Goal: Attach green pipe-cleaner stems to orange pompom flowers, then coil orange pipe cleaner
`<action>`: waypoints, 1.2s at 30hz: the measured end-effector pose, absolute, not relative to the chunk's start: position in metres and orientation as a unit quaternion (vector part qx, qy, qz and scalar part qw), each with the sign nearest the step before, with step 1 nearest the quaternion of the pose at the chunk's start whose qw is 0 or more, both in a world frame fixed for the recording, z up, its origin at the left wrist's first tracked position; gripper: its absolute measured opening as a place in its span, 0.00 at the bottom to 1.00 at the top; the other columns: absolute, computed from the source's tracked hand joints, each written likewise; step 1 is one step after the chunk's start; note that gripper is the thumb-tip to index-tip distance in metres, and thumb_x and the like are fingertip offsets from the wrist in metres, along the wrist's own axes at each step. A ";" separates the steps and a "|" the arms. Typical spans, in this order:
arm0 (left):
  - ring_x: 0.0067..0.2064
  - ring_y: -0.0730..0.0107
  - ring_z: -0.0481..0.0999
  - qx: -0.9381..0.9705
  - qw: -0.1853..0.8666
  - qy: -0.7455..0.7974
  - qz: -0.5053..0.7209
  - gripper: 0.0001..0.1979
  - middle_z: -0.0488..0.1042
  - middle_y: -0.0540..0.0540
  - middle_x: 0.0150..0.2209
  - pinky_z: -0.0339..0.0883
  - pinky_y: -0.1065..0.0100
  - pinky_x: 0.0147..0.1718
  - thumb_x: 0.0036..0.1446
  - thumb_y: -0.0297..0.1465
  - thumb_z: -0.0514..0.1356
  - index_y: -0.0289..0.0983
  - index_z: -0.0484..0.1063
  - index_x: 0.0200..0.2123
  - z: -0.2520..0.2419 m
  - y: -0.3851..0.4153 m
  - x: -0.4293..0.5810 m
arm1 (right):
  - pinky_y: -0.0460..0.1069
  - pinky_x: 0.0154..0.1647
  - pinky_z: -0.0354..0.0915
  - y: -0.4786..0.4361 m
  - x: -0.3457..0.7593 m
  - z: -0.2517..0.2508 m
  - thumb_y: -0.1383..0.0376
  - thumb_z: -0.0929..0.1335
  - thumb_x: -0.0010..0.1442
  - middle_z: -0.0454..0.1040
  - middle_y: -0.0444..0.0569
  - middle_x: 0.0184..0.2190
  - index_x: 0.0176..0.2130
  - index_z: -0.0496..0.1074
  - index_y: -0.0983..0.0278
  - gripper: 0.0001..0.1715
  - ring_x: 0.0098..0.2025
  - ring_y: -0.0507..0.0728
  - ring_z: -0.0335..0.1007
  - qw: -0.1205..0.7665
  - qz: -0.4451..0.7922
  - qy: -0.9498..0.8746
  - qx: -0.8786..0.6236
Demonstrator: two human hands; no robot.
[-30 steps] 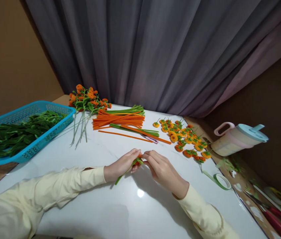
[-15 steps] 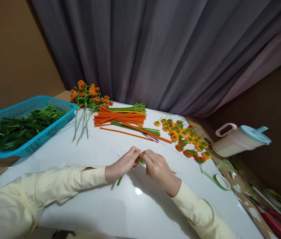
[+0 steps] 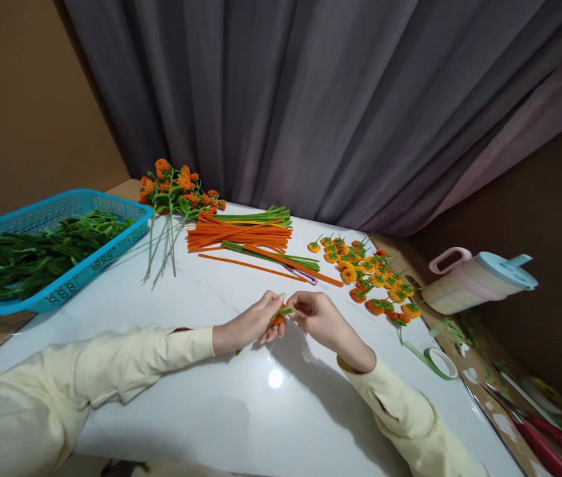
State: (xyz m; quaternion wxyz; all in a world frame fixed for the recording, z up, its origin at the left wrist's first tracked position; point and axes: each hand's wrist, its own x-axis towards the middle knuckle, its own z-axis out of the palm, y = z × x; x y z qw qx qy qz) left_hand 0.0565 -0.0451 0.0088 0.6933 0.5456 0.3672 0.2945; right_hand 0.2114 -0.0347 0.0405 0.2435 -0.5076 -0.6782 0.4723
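Observation:
My left hand (image 3: 251, 324) is closed around a small orange flower head (image 3: 278, 319) of fuzzy pipe cleaner, partly hidden by the fingers. A green pipe cleaner (image 3: 287, 311) crosses the flower, and its tip sticks out to the right; a bit of green also shows below my left wrist. My right hand (image 3: 323, 321) is at that tip with thumb and forefinger pinched together. Beyond the hands lie a bundle of orange pipe cleaners (image 3: 241, 235), green pipe cleaners (image 3: 261, 216) and a lilac tool (image 3: 305, 277), perhaps tweezers or a clip.
Several yellow and orange flower heads (image 3: 348, 273) lie at the right. Green tape (image 3: 443, 363), red-handled pliers or scissors (image 3: 547, 444) and a lidded cup (image 3: 470, 281) stand or lie farther right. At left are a blue basket (image 3: 57, 301) of green leaves and stemmed orange flowers (image 3: 181, 185).
My right hand has turned and drawn slightly right, its fingers now apart from the left hand's. The orange flower has come into view in my left hand.

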 end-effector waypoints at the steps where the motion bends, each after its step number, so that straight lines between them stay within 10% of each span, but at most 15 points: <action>1: 0.19 0.77 0.60 0.511 0.743 0.340 0.266 0.12 0.65 0.52 0.23 0.50 0.74 0.18 0.61 0.41 0.44 0.38 0.54 0.33 0.008 -0.041 0.056 | 0.43 0.17 0.54 -0.034 0.214 0.040 0.66 0.65 0.49 0.65 0.41 0.16 0.23 0.65 0.66 0.06 0.17 0.47 0.55 0.239 0.466 -0.685 -0.507; 8: 0.16 0.80 0.57 0.384 0.854 0.290 0.199 0.08 0.66 0.50 0.19 0.46 0.75 0.16 0.58 0.31 0.47 0.35 0.60 0.29 0.005 -0.032 0.055 | 0.47 0.30 0.66 -0.056 0.235 0.024 0.69 0.60 0.62 0.72 0.51 0.31 0.37 0.68 0.66 0.09 0.31 0.53 0.68 0.321 0.207 -0.837 -0.393; 16: 0.12 0.82 0.53 0.440 0.812 0.339 0.179 0.06 0.64 0.53 0.15 0.45 0.77 0.13 0.56 0.29 0.46 0.35 0.60 0.29 0.003 -0.041 0.058 | 0.50 0.29 0.66 -0.065 0.244 0.011 0.75 0.56 0.64 0.73 0.57 0.32 0.42 0.67 0.75 0.14 0.34 0.57 0.69 0.195 -0.174 -0.939 -0.222; 36: 0.12 0.81 0.53 0.552 0.649 0.448 0.271 0.11 0.57 0.59 0.14 0.47 0.78 0.10 0.59 0.39 0.48 0.38 0.60 0.31 -0.013 -0.058 0.068 | 0.51 0.27 0.66 -0.068 0.233 0.001 0.77 0.54 0.63 0.71 0.57 0.31 0.36 0.70 0.74 0.17 0.29 0.56 0.66 0.184 -0.204 -0.940 -0.201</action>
